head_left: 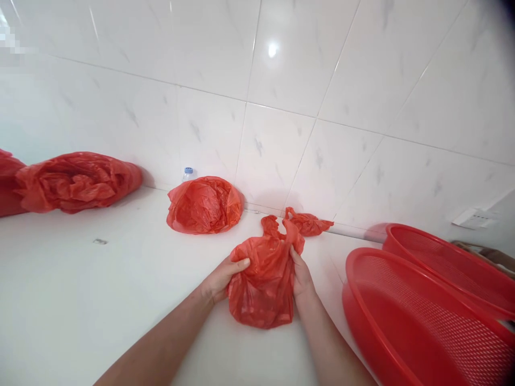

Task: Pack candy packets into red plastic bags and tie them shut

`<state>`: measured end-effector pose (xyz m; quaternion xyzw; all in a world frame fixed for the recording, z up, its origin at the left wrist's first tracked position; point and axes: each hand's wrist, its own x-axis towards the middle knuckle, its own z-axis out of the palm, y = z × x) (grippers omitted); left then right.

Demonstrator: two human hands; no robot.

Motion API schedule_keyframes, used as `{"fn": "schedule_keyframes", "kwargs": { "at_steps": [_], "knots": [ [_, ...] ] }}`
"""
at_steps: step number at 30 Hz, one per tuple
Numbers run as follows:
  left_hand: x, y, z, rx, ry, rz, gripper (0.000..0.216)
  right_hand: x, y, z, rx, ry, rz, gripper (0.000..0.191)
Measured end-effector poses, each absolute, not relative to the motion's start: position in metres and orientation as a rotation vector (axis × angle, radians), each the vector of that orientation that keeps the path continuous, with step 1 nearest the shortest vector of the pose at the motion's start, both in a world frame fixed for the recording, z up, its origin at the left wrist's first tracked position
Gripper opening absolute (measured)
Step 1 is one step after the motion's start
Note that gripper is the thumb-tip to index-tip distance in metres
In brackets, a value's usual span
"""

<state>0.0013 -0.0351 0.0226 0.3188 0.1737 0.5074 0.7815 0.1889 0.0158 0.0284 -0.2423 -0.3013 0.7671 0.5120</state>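
My left fingers [242, 264] and right fingers [296, 257] grip this crumpled red plastic bag [261, 300] sideways: likely light, limp; sides suit best.

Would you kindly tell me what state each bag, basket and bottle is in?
Held bag: wrinkled, gripped by left hand and right hand
Middle bag: crumpled, seemingly open
Small bag: crumpled
Long bag: bulky, crumpled
Leftmost bag: partly out of view
Bottle: upright, capped, mostly hidden
Front basket: lidless
Rear basket: lidless
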Motion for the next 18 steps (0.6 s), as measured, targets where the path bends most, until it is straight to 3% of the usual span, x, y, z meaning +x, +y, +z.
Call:
{"fn": "schedule_keyframes", "kwargs": {
  "at_steps": [2,5,8,12,18],
  "knots": [
    [0.003,-0.036,0.022,0.649,0.426,1.092,0.04,0.187,0.014,0.031,-0.581,-0.75,1.832,0.018],
    [0.005,-0.035,0.02,0.538,0.514,1.168,0.031,0.185,0.01,0.035,-0.548,-0.757,1.793,0.036],
    [0.004,-0.032,0.02,0.485,0.573,1.202,0.027,0.184,0.007,0.037,-0.493,-0.745,1.786,0.032],
    [0.002,-0.032,0.022,0.452,0.556,1.211,0.024,0.182,0.006,0.036,-0.456,-0.717,1.776,0.055],
    [0.001,-0.033,0.023,0.47,0.514,1.222,0.029,0.178,0.004,0.03,-0.628,-0.826,1.861,0.042]
  ]
}}
